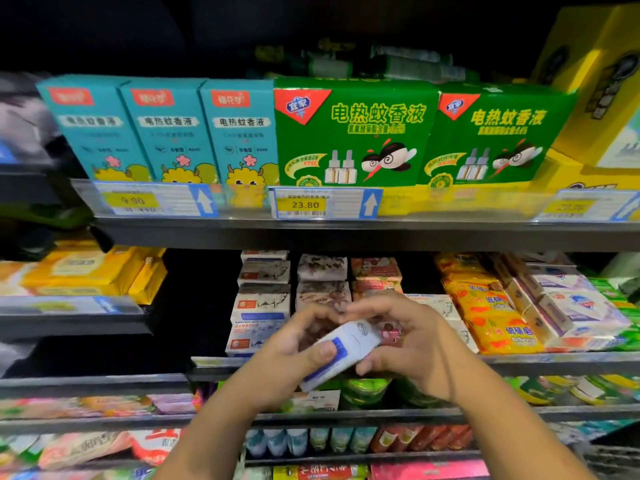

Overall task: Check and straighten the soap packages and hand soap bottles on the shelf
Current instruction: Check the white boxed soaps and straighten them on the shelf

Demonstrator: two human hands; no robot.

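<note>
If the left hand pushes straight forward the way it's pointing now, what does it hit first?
Most likely the stacked white soap boxes on the shelf, just beyond the left hand, which shares the white-and-blue soap package with the right hand. Depth is hard to judge.

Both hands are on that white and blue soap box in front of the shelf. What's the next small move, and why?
Probably turn the soap box level and slide it back into the stacks of soap packages. Left hand and right hand hold it tilted, off the shelf.
</note>
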